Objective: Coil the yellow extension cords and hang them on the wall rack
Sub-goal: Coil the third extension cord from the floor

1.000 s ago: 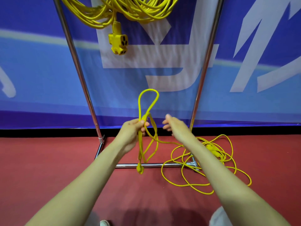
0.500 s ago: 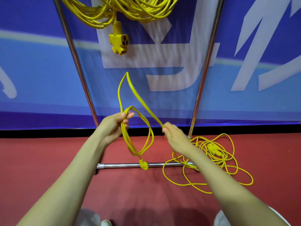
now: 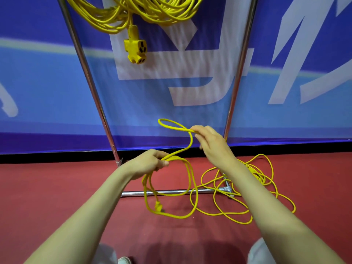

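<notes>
1. Left hand point(image 3: 150, 162): grip closed round the gathered turns of the yellow cord point(image 3: 174, 158). A few loops hang from it toward the red floor point(image 3: 57, 187), with the plug end point(image 3: 159, 206) dangling low among them.
2. Right hand point(image 3: 211, 143): higher, just to the right, grip pinching the running length. A fresh loop point(image 3: 161, 121) arcs out leftward from it, then drops into the left hand.
3. Step, as I read it: coiling, fairly early. The new turn is formed but not yet laid in with the rest.
4. Loose tangle point(image 3: 261, 178) of the same cord lies on the floor past the right forearm, draped over the rack's base bar point(image 3: 133, 193). Much of the length looks uncoiled.
5. Next move calls for bringing that loop into the left hand at matching size, then sliding the right hand down the slack. The tangle could snag on the base.
6. Farthest: rack post point(image 3: 88, 77) against the blue banner point(image 3: 38, 82). A hung coil point(image 3: 152, 10) is already up top, its socket block point(image 3: 136, 49) dangling below.
</notes>
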Demonstrator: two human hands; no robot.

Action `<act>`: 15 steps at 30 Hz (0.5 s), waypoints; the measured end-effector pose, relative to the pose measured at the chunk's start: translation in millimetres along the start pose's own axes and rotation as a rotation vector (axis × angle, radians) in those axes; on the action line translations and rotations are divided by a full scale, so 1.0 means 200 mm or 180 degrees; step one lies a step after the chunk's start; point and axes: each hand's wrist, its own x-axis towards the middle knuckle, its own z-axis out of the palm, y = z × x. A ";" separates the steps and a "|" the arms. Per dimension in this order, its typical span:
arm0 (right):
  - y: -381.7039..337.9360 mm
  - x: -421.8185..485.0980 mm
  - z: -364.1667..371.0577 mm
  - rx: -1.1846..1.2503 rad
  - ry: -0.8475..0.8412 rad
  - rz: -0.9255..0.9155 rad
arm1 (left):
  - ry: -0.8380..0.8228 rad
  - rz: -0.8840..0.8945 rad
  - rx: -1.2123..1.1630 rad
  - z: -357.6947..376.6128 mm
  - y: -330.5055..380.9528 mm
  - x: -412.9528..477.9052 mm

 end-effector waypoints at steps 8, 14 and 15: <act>0.01 -0.01 -0.04 0.0092 -0.0079 -0.0061 | -0.0016 0.0505 0.0587 0.05 0.06 -0.01; 0.03 0.01 -0.09 -0.0239 -0.0428 0.0208 | 0.0603 0.1044 0.0676 0.10 0.08 -0.03; 0.03 0.00 -0.09 -0.0106 -0.0598 0.0256 | 0.0712 0.1087 0.0678 0.10 0.08 -0.02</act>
